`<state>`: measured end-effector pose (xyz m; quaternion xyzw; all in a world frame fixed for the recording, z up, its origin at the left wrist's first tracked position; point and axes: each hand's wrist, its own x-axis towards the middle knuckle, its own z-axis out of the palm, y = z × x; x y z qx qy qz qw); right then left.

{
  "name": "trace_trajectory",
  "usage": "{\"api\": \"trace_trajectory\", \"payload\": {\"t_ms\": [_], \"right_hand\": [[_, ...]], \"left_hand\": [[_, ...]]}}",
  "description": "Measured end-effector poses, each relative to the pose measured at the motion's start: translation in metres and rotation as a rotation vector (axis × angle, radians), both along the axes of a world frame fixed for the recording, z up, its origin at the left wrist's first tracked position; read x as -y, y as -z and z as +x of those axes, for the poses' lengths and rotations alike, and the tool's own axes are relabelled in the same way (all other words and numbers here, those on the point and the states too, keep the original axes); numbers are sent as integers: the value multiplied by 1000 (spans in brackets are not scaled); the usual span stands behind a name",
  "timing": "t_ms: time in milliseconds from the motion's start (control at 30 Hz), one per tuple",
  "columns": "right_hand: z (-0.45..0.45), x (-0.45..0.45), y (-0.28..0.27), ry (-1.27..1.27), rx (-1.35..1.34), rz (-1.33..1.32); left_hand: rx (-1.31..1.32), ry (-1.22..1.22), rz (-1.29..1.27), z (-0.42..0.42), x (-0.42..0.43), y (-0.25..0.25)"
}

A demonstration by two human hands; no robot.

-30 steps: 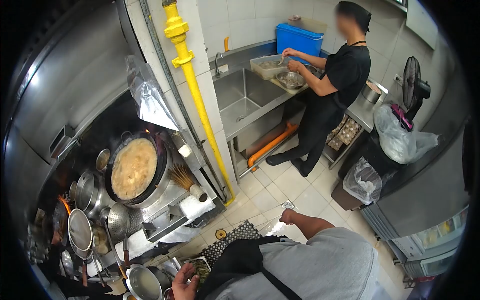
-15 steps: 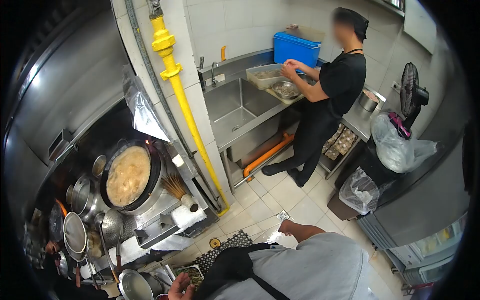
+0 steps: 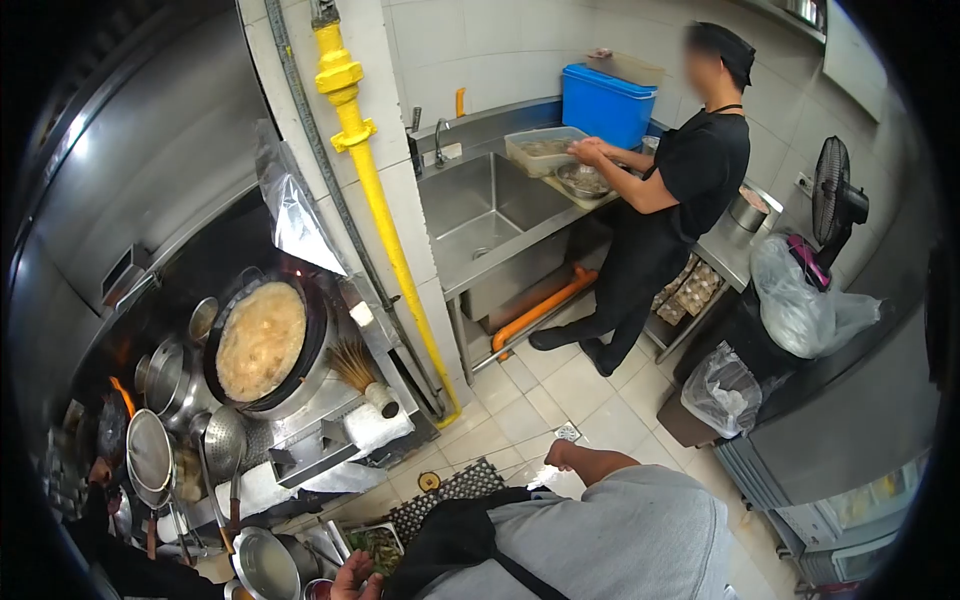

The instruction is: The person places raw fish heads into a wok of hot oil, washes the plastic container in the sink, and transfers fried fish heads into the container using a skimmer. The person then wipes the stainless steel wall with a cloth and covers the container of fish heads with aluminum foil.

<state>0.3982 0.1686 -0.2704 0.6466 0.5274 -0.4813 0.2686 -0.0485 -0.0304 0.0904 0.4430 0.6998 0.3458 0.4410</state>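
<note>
Near the bottom edge, my left hand (image 3: 354,576) shows with its fingers apart and slightly curled, and I see nothing in it. It is beside a metal tray of green vegetables (image 3: 374,548) and a pot of cloudy liquid (image 3: 266,566). My right hand (image 3: 562,455) is curled closed above the tiled floor, away from any object, with nothing seen in it. My grey shirt (image 3: 620,535) and black apron (image 3: 450,540) fill the bottom middle.
A wok of frothy, light-brown liquid (image 3: 262,340) sits on the stove, near strainers (image 3: 150,450) and a bamboo brush (image 3: 357,372). A co-worker in black (image 3: 690,190) handles food by the sink (image 3: 485,205). Another person's dark sleeve (image 3: 110,550) shows at lower left. A bin (image 3: 715,395) stands right.
The view has shifted slightly. Flame at the far-left burner is more visible. The co-worker's hands have come together over the bowl. My hands have barely moved.
</note>
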Motion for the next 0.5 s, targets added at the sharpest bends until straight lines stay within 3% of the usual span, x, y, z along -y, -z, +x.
{"api": "trace_trajectory", "payload": {"t_ms": [100,133,167,267,367,500], "right_hand": [[-3,-4,17,-89,-28,-83],[7,3,19,-638,-69,169],[3,-7,19,-744,-80,281],[1,1,39,-612,-118,276],[19,-16,95,-293,-117,239],[-34,-38,34,44,-172,90]], "left_hand": [[47,51,55,-36,10,39],[126,91,99,-46,19,52],[8,37,87,-26,19,37],[-148,34,55,7,15,-10],[-178,-19,48,4,29,-21],[-164,-99,64,-6,52,-14]]}}
